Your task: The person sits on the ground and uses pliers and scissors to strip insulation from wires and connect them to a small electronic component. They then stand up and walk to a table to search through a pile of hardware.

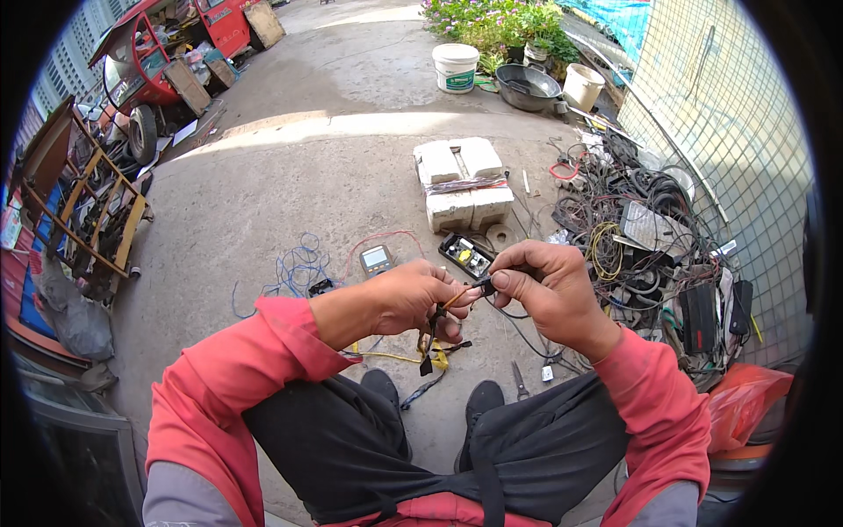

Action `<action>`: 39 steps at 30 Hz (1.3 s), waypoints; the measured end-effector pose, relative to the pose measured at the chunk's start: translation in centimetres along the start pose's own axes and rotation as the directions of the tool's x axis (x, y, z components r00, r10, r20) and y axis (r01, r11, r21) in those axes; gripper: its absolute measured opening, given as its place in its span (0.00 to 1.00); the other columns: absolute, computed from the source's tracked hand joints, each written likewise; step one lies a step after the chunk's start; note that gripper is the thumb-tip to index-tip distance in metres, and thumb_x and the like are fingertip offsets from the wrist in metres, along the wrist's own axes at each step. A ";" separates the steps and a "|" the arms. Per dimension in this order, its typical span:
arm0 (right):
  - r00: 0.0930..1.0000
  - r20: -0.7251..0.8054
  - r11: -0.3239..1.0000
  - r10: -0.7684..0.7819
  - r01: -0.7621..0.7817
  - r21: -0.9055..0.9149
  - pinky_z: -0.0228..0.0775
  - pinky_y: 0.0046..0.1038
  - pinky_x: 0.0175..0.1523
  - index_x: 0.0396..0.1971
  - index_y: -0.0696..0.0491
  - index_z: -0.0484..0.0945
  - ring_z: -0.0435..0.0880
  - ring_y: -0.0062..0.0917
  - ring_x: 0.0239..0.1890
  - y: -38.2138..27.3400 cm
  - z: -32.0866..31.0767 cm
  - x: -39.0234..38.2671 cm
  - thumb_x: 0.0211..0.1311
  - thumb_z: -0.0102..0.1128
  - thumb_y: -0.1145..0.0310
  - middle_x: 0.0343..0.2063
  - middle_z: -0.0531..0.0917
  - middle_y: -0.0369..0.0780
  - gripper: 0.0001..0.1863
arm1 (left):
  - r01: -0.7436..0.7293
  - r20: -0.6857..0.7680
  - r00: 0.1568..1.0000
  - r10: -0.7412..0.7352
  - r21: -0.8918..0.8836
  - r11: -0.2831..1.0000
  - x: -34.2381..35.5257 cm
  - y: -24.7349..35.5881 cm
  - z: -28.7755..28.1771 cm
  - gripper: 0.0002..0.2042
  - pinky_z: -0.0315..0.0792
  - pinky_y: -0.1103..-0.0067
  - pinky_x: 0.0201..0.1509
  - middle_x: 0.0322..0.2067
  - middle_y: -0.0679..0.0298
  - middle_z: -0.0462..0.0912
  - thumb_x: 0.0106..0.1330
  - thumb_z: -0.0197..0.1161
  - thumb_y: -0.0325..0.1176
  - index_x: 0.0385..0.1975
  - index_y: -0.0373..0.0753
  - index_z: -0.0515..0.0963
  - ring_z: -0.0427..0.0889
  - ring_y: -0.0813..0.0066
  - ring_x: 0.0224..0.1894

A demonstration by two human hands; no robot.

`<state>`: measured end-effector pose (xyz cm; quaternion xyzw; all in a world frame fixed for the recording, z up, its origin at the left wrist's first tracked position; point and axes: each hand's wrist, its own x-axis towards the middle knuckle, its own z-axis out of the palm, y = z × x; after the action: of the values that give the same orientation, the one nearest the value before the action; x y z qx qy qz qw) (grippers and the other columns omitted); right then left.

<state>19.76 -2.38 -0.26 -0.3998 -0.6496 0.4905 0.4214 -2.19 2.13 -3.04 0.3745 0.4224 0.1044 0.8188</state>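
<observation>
My left hand (421,303) is closed on a wire (457,298), whose thin orange-brown length runs toward my right hand (549,290). The right thumb and forefinger pinch the black-wrapped end (483,286) of that wire; whether the wrap is tape or sleeve cannot be told. Below my left fingers hang black strips (428,362) and a yellow lead (441,360). Just beyond my hands, an opened black casing (465,256) with a yellow part inside lies on the ground. Left of it rests a handheld meter (376,260) with a lit screen.
Tied white foam blocks (465,211) stand ahead, with a ring-shaped roll (500,235) nearby. Tangled blue wire (301,265) lies left. A large heap of cables (650,237) fills the right side along a mesh fence (729,167). Scissors (520,380) lie beside my right shoe.
</observation>
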 end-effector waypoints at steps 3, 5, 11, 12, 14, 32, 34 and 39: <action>0.997 -0.026 0.995 0.067 -0.064 0.081 0.76 0.18 0.33 0.37 0.63 0.81 0.83 0.16 0.27 -0.5 -0.4 0.2 0.66 0.61 0.77 0.27 0.83 0.37 0.04 | -0.064 -0.181 0.982 0.062 -0.005 0.998 -0.2 -0.1 -0.1 0.15 0.83 0.69 0.45 0.33 0.61 0.80 0.69 0.65 0.36 0.43 0.31 0.72 0.85 0.72 0.32; 0.992 -0.040 0.988 0.116 -0.111 0.107 0.76 0.18 0.32 0.37 0.63 0.81 0.83 0.17 0.27 -0.9 -0.7 0.3 0.66 0.61 0.77 0.28 0.83 0.37 0.05 | -0.246 -0.225 0.939 0.261 0.093 0.965 0.3 -0.5 -1.1 0.10 0.80 0.74 0.46 0.34 0.64 0.80 0.70 0.64 0.33 0.43 0.33 0.75 0.84 0.71 0.37; 0.959 -0.066 0.949 0.274 -0.259 0.180 0.73 0.17 0.27 0.36 0.63 0.81 0.84 0.17 0.25 -0.6 -1.2 0.2 0.68 0.62 0.72 0.28 0.84 0.38 0.08 | -0.688 0.383 0.293 0.876 0.721 -0.085 -2.3 1.9 2.5 0.13 0.73 0.73 0.47 0.39 0.59 0.76 0.55 0.66 0.20 0.41 0.37 0.77 0.78 0.63 0.44; 0.954 -0.059 0.937 0.295 -0.276 0.214 0.72 0.16 0.26 0.36 0.63 0.81 0.84 0.16 0.25 -0.7 -1.1 0.3 0.68 0.62 0.71 0.27 0.84 0.38 0.09 | -0.719 0.402 0.310 0.862 0.692 -0.065 -2.3 1.7 3.1 0.19 0.73 0.67 0.48 0.42 0.55 0.74 0.45 0.67 0.18 0.40 0.38 0.78 0.77 0.57 0.48; 0.946 -0.029 0.924 0.323 -0.309 0.224 0.69 0.15 0.24 0.36 0.61 0.82 0.83 0.15 0.24 -0.8 -1.0 0.3 0.68 0.62 0.69 0.27 0.85 0.38 0.09 | -0.605 0.500 0.219 0.838 0.744 -0.286 -1.4 1.3 2.9 0.19 0.74 0.68 0.47 0.42 0.57 0.75 0.43 0.69 0.19 0.39 0.39 0.80 0.78 0.58 0.45; 0.970 0.030 0.953 0.242 -0.243 0.183 0.64 0.13 0.21 0.37 0.60 0.85 0.79 0.12 0.21 1.0 -1.5 0.8 0.65 0.66 0.68 0.24 0.85 0.37 0.10 | -0.622 0.007 0.469 0.883 0.712 0.325 -1.9 0.4 2.4 0.02 0.77 0.79 0.39 0.34 0.59 0.85 0.70 0.59 0.22 0.34 0.33 0.74 0.83 0.75 0.37; 0.979 0.022 0.967 0.202 -0.203 0.155 0.66 0.15 0.23 0.36 0.61 0.85 0.79 0.12 0.22 0.9 -1.5 0.8 0.65 0.66 0.70 0.24 0.85 0.37 0.09 | -0.665 -0.067 0.514 0.855 0.598 0.447 -1.7 0.4 2.3 0.03 0.78 0.79 0.40 0.32 0.59 0.84 0.72 0.58 0.24 0.35 0.32 0.73 0.84 0.74 0.37; 0.995 -0.027 0.991 0.101 -0.099 0.087 0.72 0.18 0.30 0.36 0.63 0.85 0.79 0.14 0.24 0.6 -1.2 0.7 0.63 0.66 0.74 0.23 0.84 0.36 0.07 | -0.701 -0.159 0.648 0.745 0.257 0.665 -1.8 0.9 1.7 0.06 0.81 0.74 0.45 0.33 0.52 0.84 0.76 0.53 0.28 0.38 0.32 0.69 0.88 0.65 0.37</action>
<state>20.71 -1.31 -0.55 -0.4210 -0.6006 0.5320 0.4231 -1.92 0.96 -0.70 0.5648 0.3441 0.4326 0.6127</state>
